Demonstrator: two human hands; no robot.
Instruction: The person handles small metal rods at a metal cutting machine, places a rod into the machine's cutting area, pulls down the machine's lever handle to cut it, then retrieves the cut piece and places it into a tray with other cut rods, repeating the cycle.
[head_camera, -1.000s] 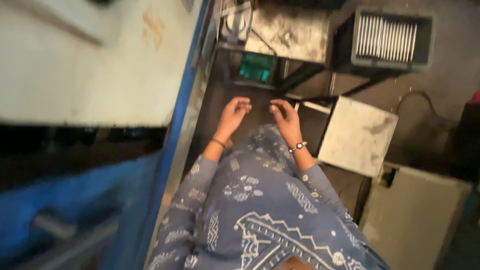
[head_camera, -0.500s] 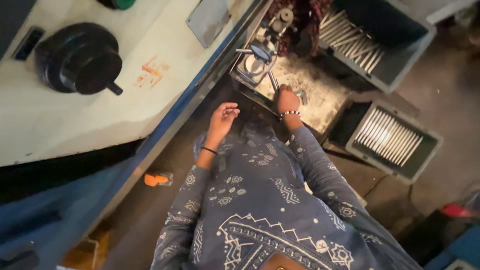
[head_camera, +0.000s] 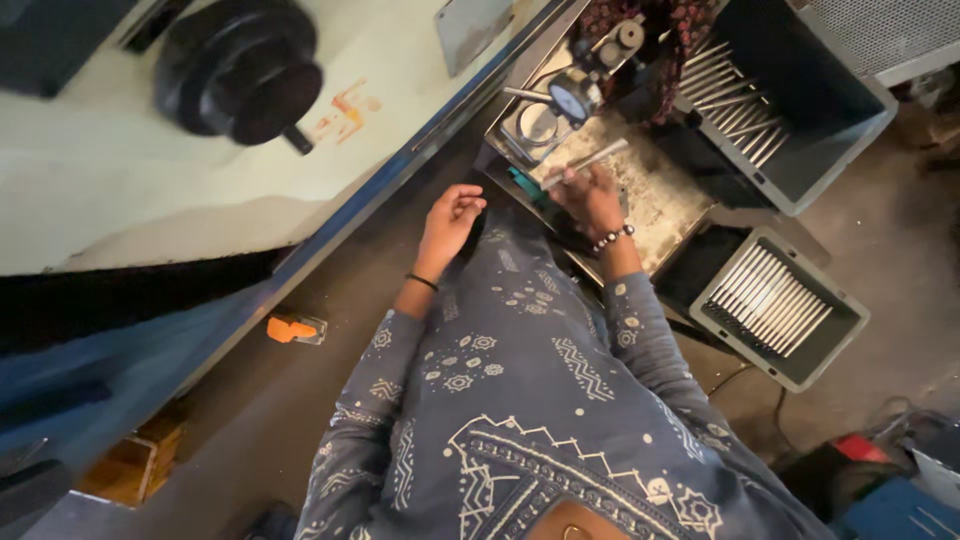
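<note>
Right hand (head_camera: 590, 195), beaded wrist bent, pinches a thin metal rod (head_camera: 585, 163) pointing toward 2 o'clock over the speckled bench top (head_camera: 655, 200), near a dial gauge (head_camera: 575, 98); left hand (head_camera: 450, 222) hangs loosely curled, apparently empty, at 9 o'clock

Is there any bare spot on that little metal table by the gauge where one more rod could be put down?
Some. The metal table looks bare just right of the right hand, towards the lower crate of rods. It is crowded around the dial gauge and its fixture. The right hand holds a rod; the left hand hangs empty, off the table.
</note>
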